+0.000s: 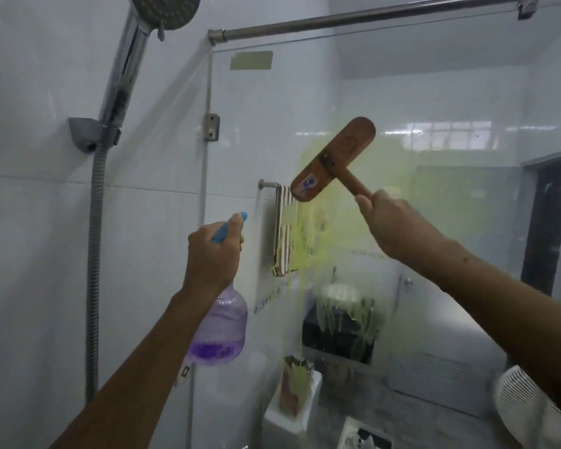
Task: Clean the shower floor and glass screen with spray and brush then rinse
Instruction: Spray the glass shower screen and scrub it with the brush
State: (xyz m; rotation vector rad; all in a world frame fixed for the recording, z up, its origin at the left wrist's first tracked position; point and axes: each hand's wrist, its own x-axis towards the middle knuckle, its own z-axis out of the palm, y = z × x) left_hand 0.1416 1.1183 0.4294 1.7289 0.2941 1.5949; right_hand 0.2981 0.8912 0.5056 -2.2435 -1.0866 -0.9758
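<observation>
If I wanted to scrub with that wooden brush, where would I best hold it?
By the short round handle jutting from the flat back of the brush, coming from the side away from the glass screen. The right hand grips it there, so the flat head faces the glass.

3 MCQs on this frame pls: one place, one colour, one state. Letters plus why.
1. Where is the round chrome shower head?
A) on the floor
B) docked in the grey wall holder
C) lying in a sink

2. Liquid colour in the clear plastic spray bottle?
A) red
B) orange
C) purple

3. State of the glass screen around the wooden T-shaped brush?
A) smeared with yellow-green foam
B) cracked
C) spotless

1 B: its handle sits in the holder.
2 C: purple pools at the bottle's base, in the left hand.
3 A: foam streaks run below the brush the right hand grips.
</observation>
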